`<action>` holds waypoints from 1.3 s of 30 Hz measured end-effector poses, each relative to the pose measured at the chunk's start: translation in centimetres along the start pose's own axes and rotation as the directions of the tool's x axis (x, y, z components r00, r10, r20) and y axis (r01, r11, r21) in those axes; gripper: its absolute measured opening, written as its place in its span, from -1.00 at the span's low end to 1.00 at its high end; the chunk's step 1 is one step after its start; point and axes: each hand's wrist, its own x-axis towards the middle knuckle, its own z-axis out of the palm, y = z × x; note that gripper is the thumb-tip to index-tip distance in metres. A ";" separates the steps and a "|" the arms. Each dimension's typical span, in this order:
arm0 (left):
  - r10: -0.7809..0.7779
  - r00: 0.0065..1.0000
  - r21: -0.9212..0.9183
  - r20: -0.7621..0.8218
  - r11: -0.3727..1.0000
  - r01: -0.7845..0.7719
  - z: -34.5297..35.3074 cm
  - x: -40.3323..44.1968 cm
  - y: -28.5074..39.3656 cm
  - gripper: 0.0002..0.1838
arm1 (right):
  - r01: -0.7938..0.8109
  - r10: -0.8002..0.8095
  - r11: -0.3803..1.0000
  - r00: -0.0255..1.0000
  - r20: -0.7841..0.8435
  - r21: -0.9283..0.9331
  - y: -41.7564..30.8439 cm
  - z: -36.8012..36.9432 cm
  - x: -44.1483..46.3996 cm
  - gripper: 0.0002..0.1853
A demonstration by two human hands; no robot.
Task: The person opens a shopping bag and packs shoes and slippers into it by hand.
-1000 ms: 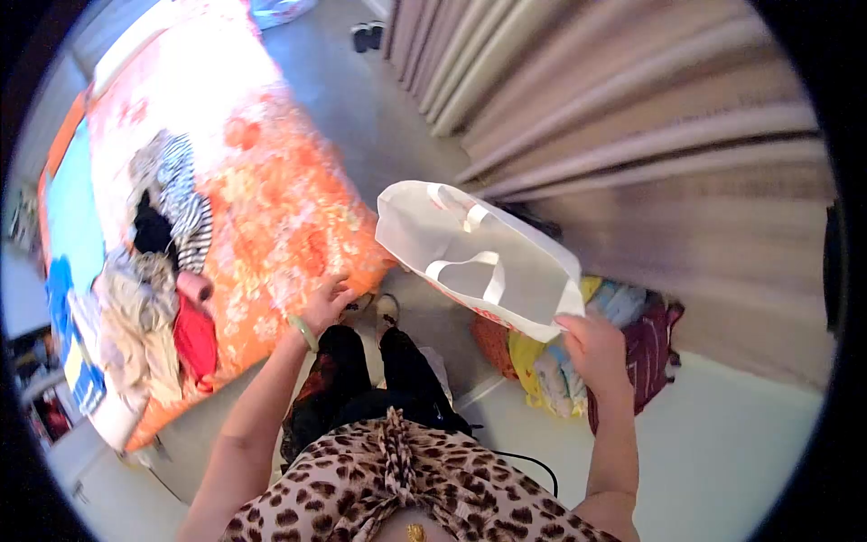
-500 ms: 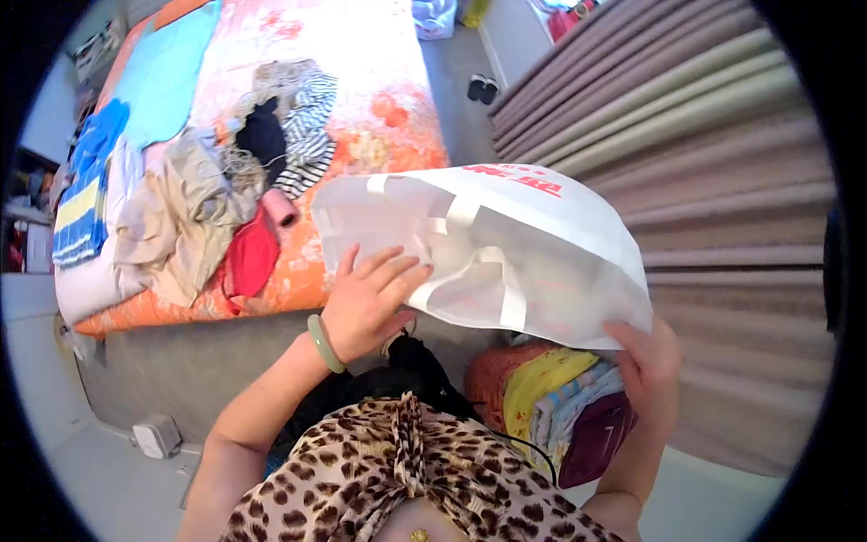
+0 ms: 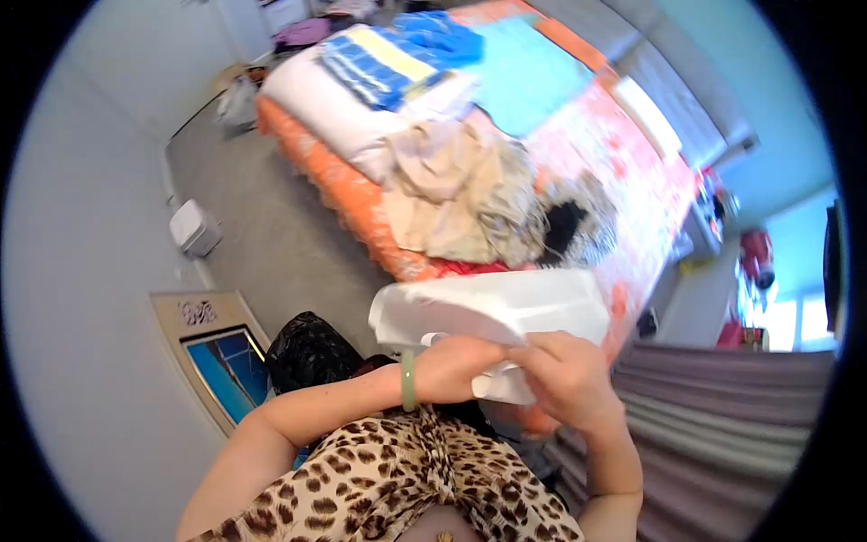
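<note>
A white non-woven tote bag [image 3: 551,294] is gathered between my hands in front of my body, its opening drawn together and its body reaching out over the bed's near edge. My left hand [image 3: 456,366], below a pale green bangle [image 3: 408,379], is closed on the bag's top edge. Right beside it, my right hand [image 3: 571,375] is closed on the same gathered edge, with the two hands touching or nearly so. A white flap of the bag [image 3: 506,387] hangs beneath them. The fingertips are partly hidden.
On the bed [image 3: 339,194] lie a beige garment [image 3: 452,185], a black piece of clothing [image 3: 562,230] and a folded blue-yellow towel [image 3: 384,68]. A black plastic bag [image 3: 312,352] and a framed picture [image 3: 217,348] stand at my left. Striped curtains [image 3: 722,415] hang at right.
My view has turned left. The tote bag, spread wide with its mouth open before, is now bunched together, and my two hands have come from apart to side by side on it.
</note>
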 end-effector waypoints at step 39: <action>-0.683 -0.207 -0.505 -0.701 0.679 -0.533 -24.3 -45.0 -19.0 -0.29 | 0.156 -0.348 0.803 0.906 0.241 0.575 -19.7 27.0 58.3 -0.80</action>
